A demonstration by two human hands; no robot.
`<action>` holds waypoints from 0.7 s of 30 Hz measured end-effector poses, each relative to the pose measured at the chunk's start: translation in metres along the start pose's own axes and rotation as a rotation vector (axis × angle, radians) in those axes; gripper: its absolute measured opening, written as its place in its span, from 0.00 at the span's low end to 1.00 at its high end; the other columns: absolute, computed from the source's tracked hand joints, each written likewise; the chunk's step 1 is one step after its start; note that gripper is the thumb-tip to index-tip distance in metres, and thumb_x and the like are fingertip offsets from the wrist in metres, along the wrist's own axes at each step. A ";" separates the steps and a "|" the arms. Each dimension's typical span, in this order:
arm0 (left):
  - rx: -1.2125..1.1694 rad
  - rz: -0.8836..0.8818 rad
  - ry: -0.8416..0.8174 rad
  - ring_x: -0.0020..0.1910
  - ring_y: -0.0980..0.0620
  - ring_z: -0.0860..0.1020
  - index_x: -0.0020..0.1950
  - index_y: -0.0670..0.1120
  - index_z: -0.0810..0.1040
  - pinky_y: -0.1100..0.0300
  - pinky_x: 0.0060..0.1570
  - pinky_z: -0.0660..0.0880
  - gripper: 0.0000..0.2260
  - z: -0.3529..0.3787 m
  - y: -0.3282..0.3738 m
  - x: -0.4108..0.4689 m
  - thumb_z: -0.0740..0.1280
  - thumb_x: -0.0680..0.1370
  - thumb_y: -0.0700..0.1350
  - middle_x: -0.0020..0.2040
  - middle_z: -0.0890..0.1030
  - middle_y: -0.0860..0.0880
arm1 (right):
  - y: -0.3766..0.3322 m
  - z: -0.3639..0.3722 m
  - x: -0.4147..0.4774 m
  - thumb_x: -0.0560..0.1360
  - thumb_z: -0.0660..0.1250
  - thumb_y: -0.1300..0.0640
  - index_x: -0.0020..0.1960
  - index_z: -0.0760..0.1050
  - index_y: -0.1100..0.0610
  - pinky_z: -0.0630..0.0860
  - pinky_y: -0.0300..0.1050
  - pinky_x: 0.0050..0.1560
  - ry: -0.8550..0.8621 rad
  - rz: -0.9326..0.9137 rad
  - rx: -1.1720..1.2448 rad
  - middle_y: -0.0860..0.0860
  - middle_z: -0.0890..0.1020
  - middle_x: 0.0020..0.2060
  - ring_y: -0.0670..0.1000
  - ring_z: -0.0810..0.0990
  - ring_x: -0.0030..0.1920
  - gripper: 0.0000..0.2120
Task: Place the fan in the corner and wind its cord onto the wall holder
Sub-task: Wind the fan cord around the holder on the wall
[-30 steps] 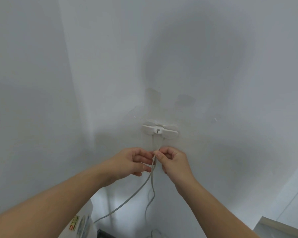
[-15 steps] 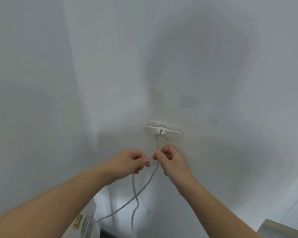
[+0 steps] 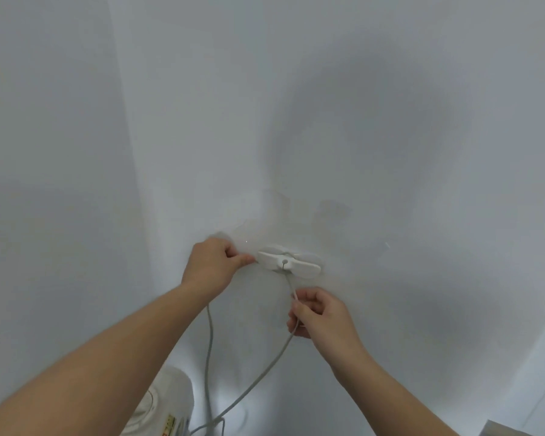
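Observation:
A white cord holder with two flat wings is fixed to the white wall. A thin white cord hangs from the holder's middle and runs down toward the floor. My left hand pinches a strand of the cord at the holder's left wing; that strand drops below my wrist. My right hand is closed on the cord just under the holder. The white top of the fan shows at the bottom, under my left forearm, in the corner.
Two white walls meet in a corner to the left of the holder. A pale ledge or door frame shows at the bottom right edge.
My left hand has carried its strand up and left from beside my right hand to the holder's left wing. My right hand has stayed under the holder.

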State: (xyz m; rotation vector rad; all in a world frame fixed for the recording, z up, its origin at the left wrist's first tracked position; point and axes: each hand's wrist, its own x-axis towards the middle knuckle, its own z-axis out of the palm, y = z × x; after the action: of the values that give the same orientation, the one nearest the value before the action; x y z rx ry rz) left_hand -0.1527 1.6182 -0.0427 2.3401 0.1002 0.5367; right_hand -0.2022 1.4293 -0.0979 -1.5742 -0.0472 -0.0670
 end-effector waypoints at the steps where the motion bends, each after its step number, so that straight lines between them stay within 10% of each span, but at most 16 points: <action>1: -0.015 0.002 0.015 0.32 0.54 0.73 0.36 0.38 0.79 0.60 0.35 0.70 0.17 0.000 0.001 0.000 0.74 0.71 0.53 0.34 0.79 0.47 | -0.002 -0.001 -0.002 0.75 0.64 0.67 0.51 0.75 0.62 0.79 0.50 0.40 0.004 0.008 0.035 0.56 0.79 0.33 0.50 0.78 0.29 0.05; 10: -0.399 -0.037 0.073 0.30 0.53 0.70 0.32 0.44 0.77 0.61 0.35 0.68 0.14 -0.011 0.031 -0.003 0.71 0.74 0.51 0.29 0.74 0.52 | -0.024 -0.005 -0.006 0.80 0.53 0.40 0.48 0.75 0.61 0.79 0.49 0.38 -0.072 0.163 0.117 0.59 0.84 0.36 0.58 0.83 0.36 0.24; 16: -0.388 0.079 -0.068 0.27 0.53 0.67 0.35 0.47 0.80 0.60 0.32 0.63 0.14 -0.017 0.068 -0.011 0.63 0.79 0.46 0.29 0.72 0.51 | -0.024 -0.004 -0.005 0.81 0.57 0.49 0.45 0.75 0.61 0.79 0.50 0.43 -0.072 0.157 0.029 0.59 0.84 0.40 0.57 0.83 0.40 0.17; 21: -0.264 0.224 -0.087 0.28 0.59 0.71 0.41 0.41 0.81 0.67 0.30 0.65 0.12 -0.013 0.079 -0.018 0.61 0.78 0.41 0.27 0.75 0.57 | -0.037 -0.023 -0.014 0.76 0.64 0.60 0.39 0.75 0.57 0.81 0.51 0.35 0.253 -0.228 -0.258 0.54 0.81 0.32 0.54 0.80 0.32 0.07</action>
State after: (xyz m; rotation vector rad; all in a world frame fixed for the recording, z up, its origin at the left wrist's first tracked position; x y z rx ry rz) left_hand -0.1806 1.5649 0.0125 2.1228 -0.2609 0.5211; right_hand -0.2188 1.4066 -0.0621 -1.8012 -0.0191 -0.4660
